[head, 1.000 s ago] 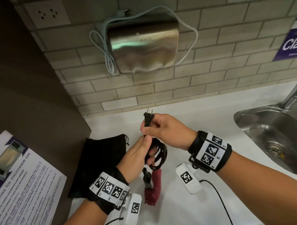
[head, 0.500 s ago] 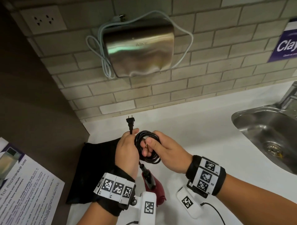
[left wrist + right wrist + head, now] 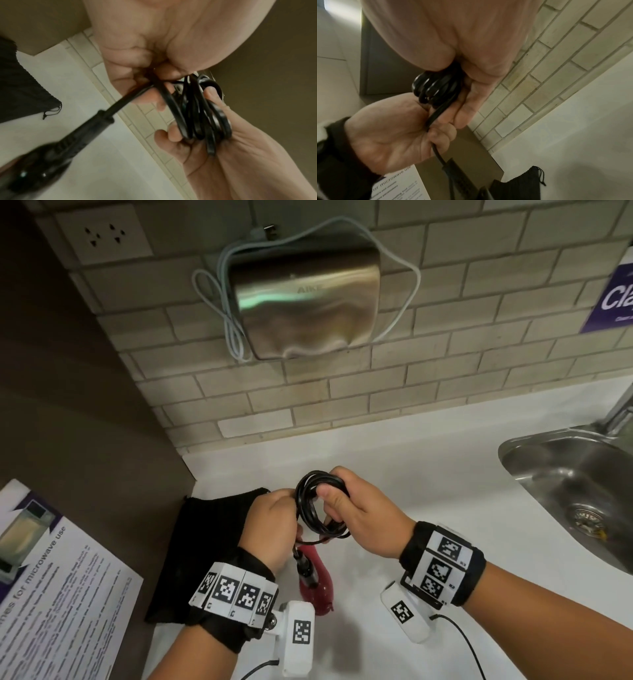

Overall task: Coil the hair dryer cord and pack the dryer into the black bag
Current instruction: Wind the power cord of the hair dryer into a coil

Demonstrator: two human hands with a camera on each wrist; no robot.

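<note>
Fingers of right hand curled through the coiled cord, thumb inside the loops; left hand closed on the stretch of cord running down to the dryer. Both held above the worktop, dryer hanging or resting just below, red body partly hidden behind the left wrist. Bag flat on the worktop just left of the hands, drawstring mouth toward the wall.

Risks, as judged: loops springing apart if the right grip loosens; plug not visible now, so possibly loose and free to unwind; dryer swinging on its cord and knocking the worktop; bag mouth lying shut, so needing one hand freed to open it, and that the likely moment for the coil to slip.

Room: open worktop ahead and to the right up to the sink; wall close behind; dark panel and paper sheet bounding the left; worktop edge near the body.
</note>
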